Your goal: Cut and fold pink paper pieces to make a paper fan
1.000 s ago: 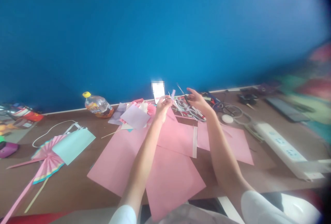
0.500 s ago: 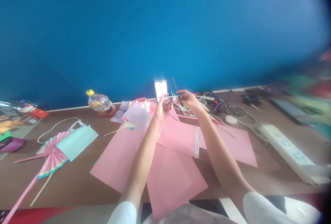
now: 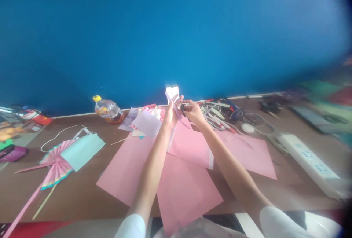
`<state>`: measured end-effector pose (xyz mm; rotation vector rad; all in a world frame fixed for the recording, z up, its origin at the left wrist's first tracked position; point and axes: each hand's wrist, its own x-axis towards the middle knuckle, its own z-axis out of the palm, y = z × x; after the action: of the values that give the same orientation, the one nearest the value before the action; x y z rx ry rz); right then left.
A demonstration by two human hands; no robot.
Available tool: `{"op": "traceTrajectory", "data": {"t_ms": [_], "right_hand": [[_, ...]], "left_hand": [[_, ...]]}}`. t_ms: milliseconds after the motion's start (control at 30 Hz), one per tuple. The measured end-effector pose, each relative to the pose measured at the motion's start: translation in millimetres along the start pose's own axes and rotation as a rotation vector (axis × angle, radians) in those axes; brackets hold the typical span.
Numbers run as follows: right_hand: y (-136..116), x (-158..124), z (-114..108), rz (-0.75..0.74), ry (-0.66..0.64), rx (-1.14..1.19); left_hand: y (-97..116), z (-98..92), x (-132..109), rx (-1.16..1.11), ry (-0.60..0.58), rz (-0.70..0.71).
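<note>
Near the back of the table, my left hand (image 3: pixel 171 116) is closed on a narrow lilac paper strip (image 3: pixel 175 108), which slants up to the left. My right hand (image 3: pixel 193 111) grips a pair of scissors (image 3: pixel 182 108) by the handles, the blades pointing up beside the strip. Whether the blades touch the paper I cannot tell. Behind my hands a bright phone screen (image 3: pixel 172 92) stands against the wall. Pink paper sheets (image 3: pixel 189 190) lie beneath my forearms, one of them with a pale strip (image 3: pixel 211 159) along its edge.
A bottle with a yellow cap (image 3: pixel 109 111) leans at the back left, beside lilac paper pieces (image 3: pixel 147 122). On the left lie a folded pink paper fan (image 3: pixel 59 161) and a light blue sheet (image 3: pixel 82 152). Paper scraps and cables (image 3: pixel 220 115) and a white power strip (image 3: pixel 309 161) are on the right.
My right hand has moved left and down with the scissors, up to my left hand. The lilac strip now shows raised between the hands. The scraps behind my right hand are uncovered.
</note>
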<state>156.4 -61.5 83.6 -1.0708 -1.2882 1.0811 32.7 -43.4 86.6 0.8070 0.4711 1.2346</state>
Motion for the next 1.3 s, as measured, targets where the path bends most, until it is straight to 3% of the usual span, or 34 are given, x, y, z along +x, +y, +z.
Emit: {"op": "traceTrajectory", "data": {"t_ms": [167, 400, 800, 1133, 1233, 1300], "right_hand": [[3, -3, 6, -0.024, 0.046, -0.043], [1, 0, -2, -0.004, 0.109, 0.013], [3, 4, -9, 0.027, 0.122, 0.052], [0, 4, -11, 0.060, 0.059, 0.010], [1, 4, -12, 0.065, 0.038, 0.031], [1, 5, -14, 0.076, 0.031, 0.052]], "left_hand": [[-2, -0.1, 2, 0.117, 0.014, 0.035], [-9, -14.9, 9, 0.361, 0.172, 0.180], [5, -23.0, 4, 0.627, 0.000, 0.151], [5, -27.4, 5, 0.582, 0.064, 0.149], [7, -29.4, 4, 0.694, 0.056, 0.194], [11, -30.0, 3, 0.842, 0.047, 0.309]]}}
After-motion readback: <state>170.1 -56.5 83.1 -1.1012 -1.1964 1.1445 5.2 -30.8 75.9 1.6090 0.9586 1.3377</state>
